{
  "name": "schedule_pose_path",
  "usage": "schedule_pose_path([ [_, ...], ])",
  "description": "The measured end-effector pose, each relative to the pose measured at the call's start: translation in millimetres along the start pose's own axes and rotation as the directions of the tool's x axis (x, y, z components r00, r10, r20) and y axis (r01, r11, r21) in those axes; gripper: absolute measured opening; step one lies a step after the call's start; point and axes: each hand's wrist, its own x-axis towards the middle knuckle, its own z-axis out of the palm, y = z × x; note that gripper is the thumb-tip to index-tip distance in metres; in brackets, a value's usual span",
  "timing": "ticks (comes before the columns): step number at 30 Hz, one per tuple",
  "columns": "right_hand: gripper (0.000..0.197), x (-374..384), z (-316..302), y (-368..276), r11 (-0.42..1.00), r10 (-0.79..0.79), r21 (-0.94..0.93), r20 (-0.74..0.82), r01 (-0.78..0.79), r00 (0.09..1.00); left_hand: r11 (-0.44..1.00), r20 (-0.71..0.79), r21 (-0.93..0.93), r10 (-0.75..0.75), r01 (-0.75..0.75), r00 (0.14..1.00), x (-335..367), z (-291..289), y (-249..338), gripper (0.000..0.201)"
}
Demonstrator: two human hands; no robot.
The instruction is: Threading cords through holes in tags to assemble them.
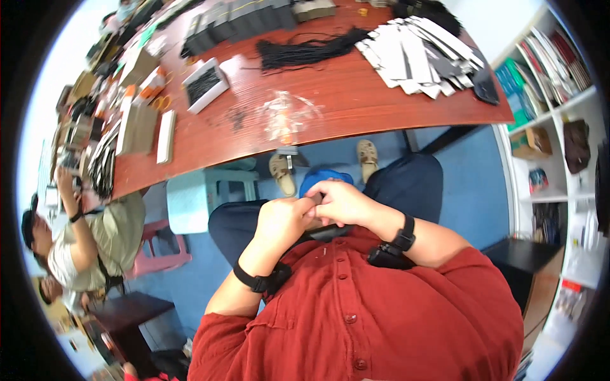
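Close together above my lap, my left hand [283,219] and my right hand [346,202] meet with curled fingers and fingertips touching. Whatever small thing lies between them is mostly covered by the fingers, and I cannot make out what it is. Just beyond the hands, between my knees, a blue rounded thing [326,176] shows. A pile of clear plastic scraps [287,115] lies on the reddish wooden table [356,105], near its front edge. Farther back lie a bundle of black cords [311,51] and a heap of white and black card strips [419,54].
A white box of small black pieces [205,86] and a long white box [166,136] sit on the left. Dark grey boxes [241,22] line the back. A pale blue stool [190,200] stands left of my knees; another person [95,238] works farther left. White shelves [540,120] rise at right.
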Motion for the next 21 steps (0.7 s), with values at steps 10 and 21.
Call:
schedule_pose_path([
  [10,0.041,-12,-18,16,0.784,0.067,0.606,0.134,-0.135,0.989,0.234,0.196,-0.933,-0.310,0.274,0.930,5,9,-4,0.006],
  [21,0.026,-50,-32,-27,0.600,-0.506,-0.747,-0.077,0.287,0.859,0.328,-0.200,-0.944,-0.472,-0.040,0.859,2,-25,-19,0.008],
])
